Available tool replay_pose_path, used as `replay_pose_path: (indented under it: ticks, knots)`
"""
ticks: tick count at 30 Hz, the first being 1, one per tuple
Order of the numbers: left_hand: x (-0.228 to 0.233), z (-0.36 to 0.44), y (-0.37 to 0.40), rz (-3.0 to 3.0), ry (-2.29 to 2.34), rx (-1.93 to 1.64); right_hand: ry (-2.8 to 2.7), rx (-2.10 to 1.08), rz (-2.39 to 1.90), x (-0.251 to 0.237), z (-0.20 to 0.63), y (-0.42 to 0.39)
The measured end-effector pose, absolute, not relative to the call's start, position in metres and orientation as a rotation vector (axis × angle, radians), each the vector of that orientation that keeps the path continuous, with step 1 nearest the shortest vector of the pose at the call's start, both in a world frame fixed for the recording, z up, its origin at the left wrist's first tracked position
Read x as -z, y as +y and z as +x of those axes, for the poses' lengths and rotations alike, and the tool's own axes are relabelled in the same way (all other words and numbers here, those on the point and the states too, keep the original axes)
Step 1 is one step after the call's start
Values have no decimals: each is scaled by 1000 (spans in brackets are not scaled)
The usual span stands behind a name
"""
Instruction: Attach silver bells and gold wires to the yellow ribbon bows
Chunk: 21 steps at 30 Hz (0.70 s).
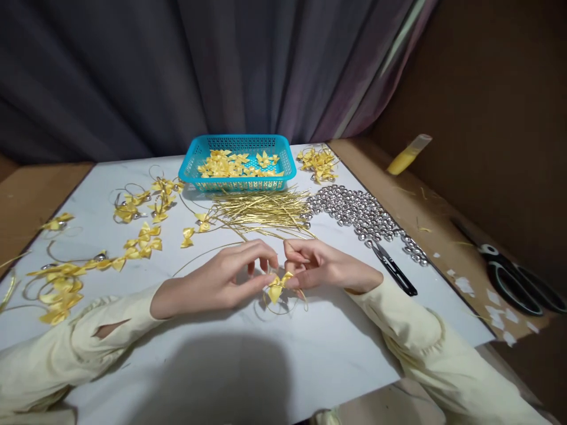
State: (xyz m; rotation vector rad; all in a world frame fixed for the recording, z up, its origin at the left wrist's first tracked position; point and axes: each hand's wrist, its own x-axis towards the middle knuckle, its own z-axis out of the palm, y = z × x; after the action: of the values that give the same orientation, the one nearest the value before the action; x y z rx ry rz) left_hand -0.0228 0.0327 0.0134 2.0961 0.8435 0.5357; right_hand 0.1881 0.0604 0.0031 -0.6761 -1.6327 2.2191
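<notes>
In front of me, over the white board, a yellow ribbon bow (pixel 275 289) sits between my two hands, with loops of thin gold cord (pixel 305 302) hanging around it. My left hand (pixel 221 274) holds the bow's left side, its thumb against the ribbon and its fingers curled above. On the other side my right hand (pixel 321 265) is closed, thumb and fingers pinching the bow's right edge. The fingertips partly hide the ribbon and cord.
Behind my hands lie a pile of gold cords (pixel 266 209) and a blue basket (pixel 188 171) of yellow bows. Silver bells (pixel 354 209) spread to the right, near black thread snips (pixel 394 268) and large scissors (pixel 509 277). Corded bows (pixel 66 283) lie at left.
</notes>
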Motion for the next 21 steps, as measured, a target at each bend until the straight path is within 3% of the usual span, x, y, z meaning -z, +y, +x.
replay_pose_path:
  ticks: [7, 21]
  knots:
    - [-33, -28, 24, 2364, 844, -421, -1589, -2189, -660, -2, 186, 56]
    - [-17, -22, 22, 2362, 868, -491, -1644, -2149, -673, 1, 184, 53]
